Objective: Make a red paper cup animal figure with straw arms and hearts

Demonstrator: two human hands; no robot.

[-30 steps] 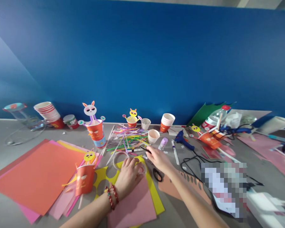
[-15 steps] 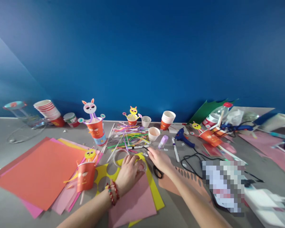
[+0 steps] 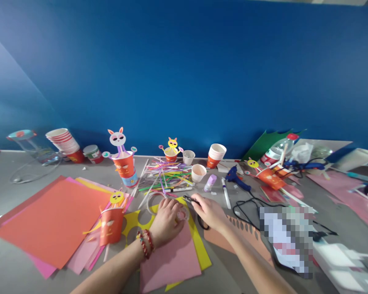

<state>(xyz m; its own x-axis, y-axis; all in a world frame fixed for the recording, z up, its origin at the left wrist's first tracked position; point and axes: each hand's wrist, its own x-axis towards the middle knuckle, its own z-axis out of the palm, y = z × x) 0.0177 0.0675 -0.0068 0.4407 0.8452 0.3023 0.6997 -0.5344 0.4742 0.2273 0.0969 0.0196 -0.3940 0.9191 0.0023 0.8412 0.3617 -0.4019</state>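
Note:
My left hand point(image 3: 167, 216), with red bead bracelets at the wrist, lies over pink paper point(image 3: 171, 261) on a yellow sheet with round holes point(image 3: 138, 220). Its fingers curl against a small clear roll of tape point(image 3: 182, 213), partly hidden. A white tape ring point(image 3: 153, 204) lies beyond those fingers. My right hand point(image 3: 207, 210) is closed around a slim black tool point(image 3: 190, 199); its pale tip points left and the fingers cover the rest. Beneath that hand is a black loop point(image 3: 203, 222); I cannot tell whether it belongs to the tool.
Thin coloured sticks point(image 3: 162, 175) lie in a pile, with a marker point(image 3: 179, 189) before them. Paper cups with animal faces point(image 3: 112, 226) stand left. Right are a purple glue stick point(image 3: 210, 183), a blue glue gun point(image 3: 237, 178), its black cord and a tilted bottle point(image 3: 279, 151).
My right hand has drawn slightly back toward me and right from the marker, with the black tool now showing in its fingers. My left hand stays nearly in place.

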